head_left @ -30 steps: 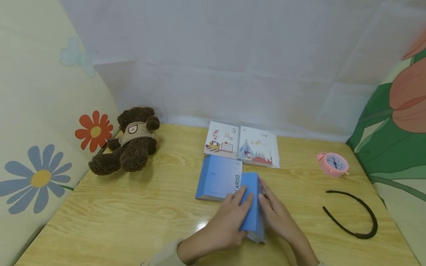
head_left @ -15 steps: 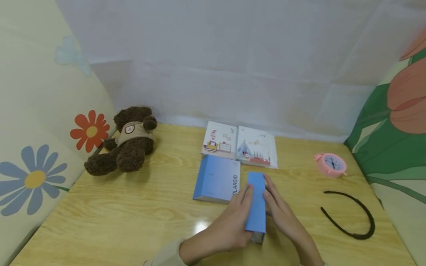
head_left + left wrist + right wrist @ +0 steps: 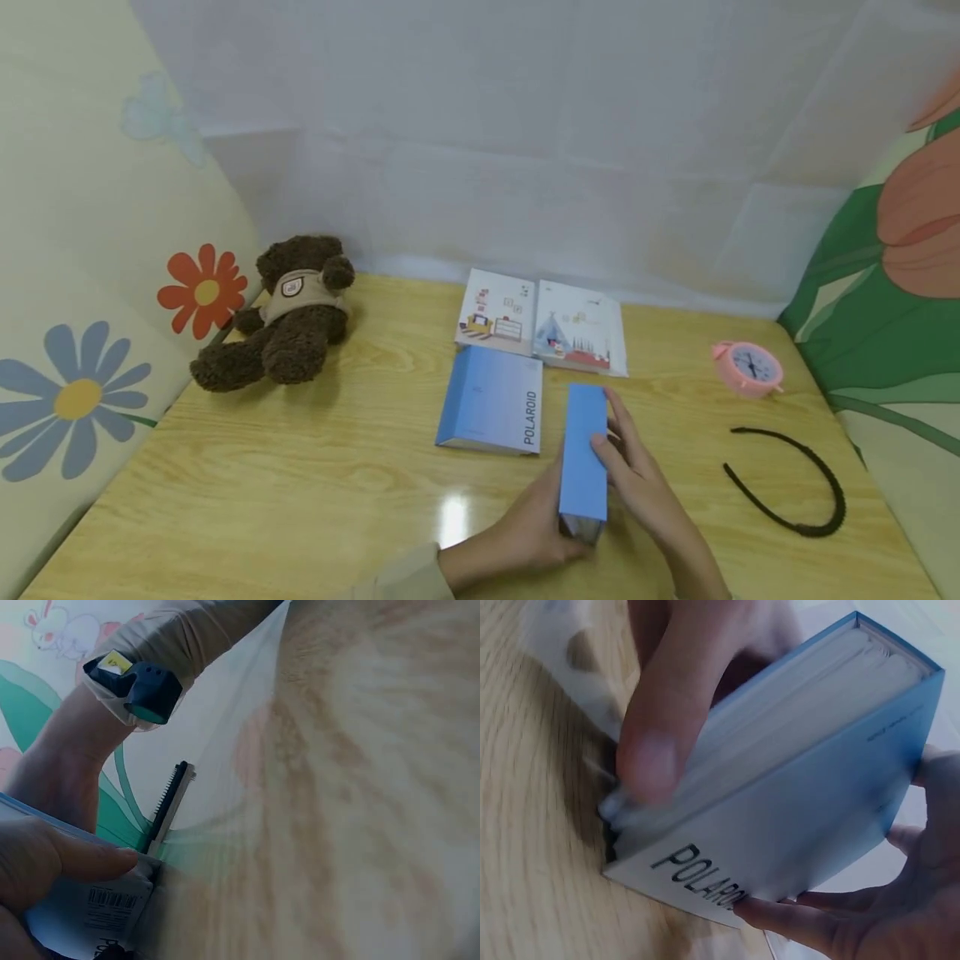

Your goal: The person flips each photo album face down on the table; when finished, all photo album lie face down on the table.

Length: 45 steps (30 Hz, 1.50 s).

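Observation:
A thick blue photo album (image 3: 584, 454) stands spine up near the table's front, between both hands. My left hand (image 3: 534, 518) grips its near left side; in the left wrist view the thumb (image 3: 94, 859) presses the cover beside a barcode. My right hand (image 3: 639, 477) holds the right side, its thumb on the spine and a finger at the far end. White page edges and POLAROID lettering on the album (image 3: 780, 817) show in the right wrist view. Left of it lies a second blue POLAROID album (image 3: 491, 402), flat.
Two white illustrated albums (image 3: 498, 312) lie side by side behind the flat blue one. A brown teddy bear (image 3: 300, 321) rests at the back left. To the right are a pink alarm clock (image 3: 750, 368) and a black headband (image 3: 832, 483). Fabric backdrops border the wooden table (image 3: 300, 492).
The held album has shifted right, away from the flat one, and its spine now faces up more squarely. My left hand has slid down and off the top, uncovering the flat album's lettering.

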Each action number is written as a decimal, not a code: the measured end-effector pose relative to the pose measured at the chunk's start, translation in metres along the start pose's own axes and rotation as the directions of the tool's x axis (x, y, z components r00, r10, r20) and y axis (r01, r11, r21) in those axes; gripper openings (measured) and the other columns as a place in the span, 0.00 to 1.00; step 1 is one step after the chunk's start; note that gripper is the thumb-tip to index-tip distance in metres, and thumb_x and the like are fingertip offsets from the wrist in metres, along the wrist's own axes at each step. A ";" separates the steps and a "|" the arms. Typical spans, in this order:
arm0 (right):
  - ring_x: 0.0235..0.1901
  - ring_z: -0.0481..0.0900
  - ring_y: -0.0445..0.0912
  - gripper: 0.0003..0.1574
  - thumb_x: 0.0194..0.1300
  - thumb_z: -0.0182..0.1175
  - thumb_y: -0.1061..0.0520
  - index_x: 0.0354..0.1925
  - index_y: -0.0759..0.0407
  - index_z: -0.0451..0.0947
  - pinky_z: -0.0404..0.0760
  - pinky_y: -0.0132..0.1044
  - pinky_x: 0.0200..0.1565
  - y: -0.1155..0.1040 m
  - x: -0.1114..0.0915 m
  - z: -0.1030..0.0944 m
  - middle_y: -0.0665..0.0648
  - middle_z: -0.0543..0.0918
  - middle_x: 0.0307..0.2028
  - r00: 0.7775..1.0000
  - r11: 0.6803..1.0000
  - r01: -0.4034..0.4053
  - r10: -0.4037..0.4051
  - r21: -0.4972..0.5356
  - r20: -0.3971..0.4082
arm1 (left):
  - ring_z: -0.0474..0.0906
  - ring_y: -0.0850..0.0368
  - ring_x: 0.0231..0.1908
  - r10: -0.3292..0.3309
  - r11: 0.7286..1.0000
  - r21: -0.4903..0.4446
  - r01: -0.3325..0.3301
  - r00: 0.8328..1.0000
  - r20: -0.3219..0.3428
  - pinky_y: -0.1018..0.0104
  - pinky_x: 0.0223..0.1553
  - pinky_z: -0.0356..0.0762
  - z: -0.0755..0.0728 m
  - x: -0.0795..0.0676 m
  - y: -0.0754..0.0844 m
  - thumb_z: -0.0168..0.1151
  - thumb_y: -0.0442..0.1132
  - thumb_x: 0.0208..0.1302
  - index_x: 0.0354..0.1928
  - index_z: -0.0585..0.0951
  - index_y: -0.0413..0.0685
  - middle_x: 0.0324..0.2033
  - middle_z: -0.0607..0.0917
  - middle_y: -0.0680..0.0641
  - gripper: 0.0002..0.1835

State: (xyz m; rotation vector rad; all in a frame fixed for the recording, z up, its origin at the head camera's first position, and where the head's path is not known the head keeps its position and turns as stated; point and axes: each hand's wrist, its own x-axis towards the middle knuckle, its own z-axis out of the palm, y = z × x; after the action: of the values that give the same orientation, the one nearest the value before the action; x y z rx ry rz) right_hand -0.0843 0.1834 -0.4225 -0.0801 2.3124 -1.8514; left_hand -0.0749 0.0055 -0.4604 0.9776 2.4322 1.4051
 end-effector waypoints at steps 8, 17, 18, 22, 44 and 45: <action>0.67 0.61 0.70 0.38 0.75 0.49 0.38 0.75 0.18 0.44 0.76 0.61 0.56 0.002 -0.006 -0.006 0.70 0.56 0.73 0.995 0.992 -0.084 0.089 0.091 -0.048 | 0.59 0.44 0.71 -0.047 0.991 0.124 0.044 0.999 0.022 0.51 0.69 0.60 -0.008 0.002 0.000 0.80 0.35 0.42 0.79 0.38 0.45 0.74 0.59 0.39 0.70; 0.64 0.67 0.66 0.38 0.77 0.50 0.46 0.78 0.37 0.49 0.81 0.52 0.53 0.008 -0.016 -0.025 0.70 0.58 0.72 0.997 0.994 -0.062 0.065 0.087 -0.034 | 0.68 0.41 0.62 -0.134 0.923 0.368 0.116 0.991 0.024 0.46 0.62 0.68 -0.014 -0.004 0.006 0.81 0.43 0.39 0.79 0.48 0.48 0.68 0.67 0.34 0.67; 0.65 0.66 0.66 0.38 0.77 0.50 0.48 0.79 0.42 0.49 0.80 0.51 0.53 0.009 -0.017 -0.027 0.69 0.57 0.73 0.998 0.996 -0.055 0.058 0.077 -0.031 | 0.68 0.42 0.62 -0.142 0.915 0.385 0.120 0.990 0.029 0.47 0.61 0.68 -0.015 -0.005 0.006 0.81 0.45 0.40 0.79 0.49 0.49 0.68 0.67 0.34 0.66; 0.63 0.70 0.63 0.41 0.75 0.55 0.49 0.77 0.57 0.52 0.82 0.46 0.52 0.014 -0.020 -0.033 0.68 0.59 0.73 0.993 0.994 -0.087 0.080 -0.072 -0.092 | 0.65 0.39 0.65 -0.179 0.874 0.467 0.133 0.982 0.055 0.46 0.59 0.68 -0.015 -0.006 0.006 0.80 0.49 0.43 0.78 0.56 0.53 0.70 0.64 0.33 0.60; 0.67 0.61 0.70 0.45 0.67 0.62 0.43 0.71 0.65 0.62 0.61 0.68 0.64 -0.038 0.060 -0.004 0.74 0.64 0.68 0.989 0.733 0.114 -0.150 -0.670 0.003 | 0.62 0.38 0.67 -0.249 0.934 0.236 0.268 0.962 -0.107 0.41 0.64 0.66 -0.113 0.000 -0.006 0.82 0.43 0.43 0.75 0.61 0.46 0.71 0.63 0.37 0.56; 0.67 0.62 0.69 0.45 0.67 0.62 0.43 0.71 0.65 0.62 0.61 0.67 0.64 -0.037 0.070 0.002 0.73 0.65 0.68 0.987 0.733 0.133 -0.159 -0.667 0.022 | 0.61 0.37 0.67 -0.261 0.931 0.225 0.288 0.955 -0.142 0.40 0.64 0.65 -0.121 0.000 -0.013 0.83 0.43 0.41 0.75 0.60 0.44 0.71 0.62 0.36 0.59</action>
State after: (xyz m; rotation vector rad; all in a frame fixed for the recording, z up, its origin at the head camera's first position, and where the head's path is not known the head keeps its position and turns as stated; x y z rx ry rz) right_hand -0.1549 0.1625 -0.3942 -0.3314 2.9492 -0.9662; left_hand -0.1346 -0.0852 -0.4049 0.5793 2.7423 1.1126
